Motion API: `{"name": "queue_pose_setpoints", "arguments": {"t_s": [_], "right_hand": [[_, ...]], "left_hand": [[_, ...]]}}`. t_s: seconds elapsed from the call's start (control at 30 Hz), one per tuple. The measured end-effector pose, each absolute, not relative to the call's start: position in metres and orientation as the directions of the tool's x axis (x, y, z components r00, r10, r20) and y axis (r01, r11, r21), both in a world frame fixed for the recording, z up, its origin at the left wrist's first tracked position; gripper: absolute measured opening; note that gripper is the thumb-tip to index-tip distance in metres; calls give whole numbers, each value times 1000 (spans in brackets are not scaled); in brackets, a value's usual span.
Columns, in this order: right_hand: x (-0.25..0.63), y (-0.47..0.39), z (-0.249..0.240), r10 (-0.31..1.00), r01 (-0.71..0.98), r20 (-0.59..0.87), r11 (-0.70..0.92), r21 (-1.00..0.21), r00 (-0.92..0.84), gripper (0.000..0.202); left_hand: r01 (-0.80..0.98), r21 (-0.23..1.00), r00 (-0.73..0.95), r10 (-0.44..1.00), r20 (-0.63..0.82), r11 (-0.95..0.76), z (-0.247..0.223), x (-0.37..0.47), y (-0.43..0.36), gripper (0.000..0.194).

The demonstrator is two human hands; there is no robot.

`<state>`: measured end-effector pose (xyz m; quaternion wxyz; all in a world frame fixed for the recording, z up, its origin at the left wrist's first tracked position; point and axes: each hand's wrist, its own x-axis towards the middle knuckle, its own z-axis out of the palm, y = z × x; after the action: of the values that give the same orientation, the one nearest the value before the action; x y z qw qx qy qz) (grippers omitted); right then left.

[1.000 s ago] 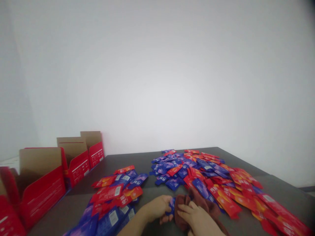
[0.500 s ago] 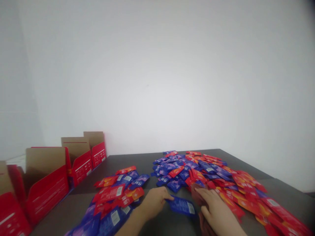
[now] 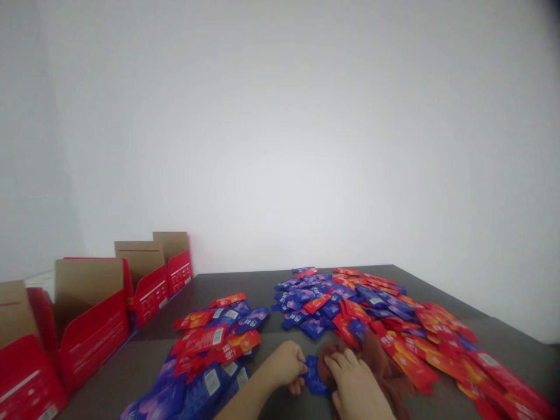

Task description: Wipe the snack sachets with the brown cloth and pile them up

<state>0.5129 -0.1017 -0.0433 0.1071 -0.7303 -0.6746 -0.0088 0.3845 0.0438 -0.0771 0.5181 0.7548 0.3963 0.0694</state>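
Observation:
A blue packet [image 3: 313,373] lies between my hands low in the middle of the view. My left hand [image 3: 285,366] pinches its left end. Bunched in my right hand [image 3: 353,382] is a brown cloth [image 3: 385,373], pressed onto the packet's right part, which it hides. The cloth's loose end spreads to the right, against the red packets. Left of my left hand is a pile of red and blue packets [image 3: 205,341]. Beyond my hands lies a larger heap of blue and red packets [image 3: 306,297].
Open red cardboard boxes [image 3: 94,329] with brown inner flaps stand in a row along the table's left side. Red and orange packets [image 3: 450,344] spread along the right. The dark table [image 3: 245,283] reaches a white wall [image 3: 280,146].
My right hand has moved left with the cloth and now covers the packet's right part, which showed before. The cloth's tail has swung out to the right. The view has shifted slightly.

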Motion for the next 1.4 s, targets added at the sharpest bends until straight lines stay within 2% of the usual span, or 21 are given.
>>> {"name": "queue_pose_setpoints", "arguments": {"t_s": [0.1, 0.17, 0.3, 0.4, 0.5, 0.6, 0.67, 0.83, 0.97, 1.1, 1.23, 1.4], "right_hand": [[490, -95, -37, 996, 981, 91, 38, -192, -21, 63], [485, -93, -36, 996, 974, 70, 62, -220, -47, 60], [506, -104, -41, 993, 978, 109, -20, -208, 43, 62], [528, -110, -49, 985, 981, 84, -137, -139, 149, 64], [531, -105, -51, 977, 982, 132, -158, -101, 170, 58], [513, -91, -46, 973, 986, 206, -74, -151, 104, 51], [498, -84, -42, 979, 979, 204, 13, -202, 29, 48], [492, -90, -44, 984, 965, 161, 117, -237, -79, 57], [512, -98, -56, 994, 981, 109, 8, -191, 13, 62], [510, -90, -56, 979, 987, 160, -105, -124, 124, 55], [489, -79, -45, 987, 989, 159, 11, -151, 13, 44], [496, -92, -44, 989, 964, 124, 113, -242, -84, 48]], "left_hand": [[501, 858, 696, 642, -320, -116, -81, 387, 47, 26], [487, 869, 707, 624, -334, -87, -82, 386, 51, 25], [458, 889, 718, 592, -366, -5, -83, 382, 58, 11], [439, 897, 735, 557, -387, 44, -84, 381, 62, 8], [415, 907, 750, 539, -383, 68, -83, 380, 62, 7], [396, 915, 750, 547, -372, 79, -82, 380, 62, 8], [394, 915, 743, 557, -371, 83, -83, 380, 61, 9], [400, 911, 728, 570, -382, 99, -84, 379, 60, 11], [395, 912, 738, 551, -389, 115, -81, 378, 60, 7], [398, 911, 741, 548, -389, 108, -82, 379, 59, 8], [412, 907, 720, 580, -382, 87, -83, 379, 59, 10], [438, 897, 706, 594, -385, 62, -79, 377, 57, 11]]}}
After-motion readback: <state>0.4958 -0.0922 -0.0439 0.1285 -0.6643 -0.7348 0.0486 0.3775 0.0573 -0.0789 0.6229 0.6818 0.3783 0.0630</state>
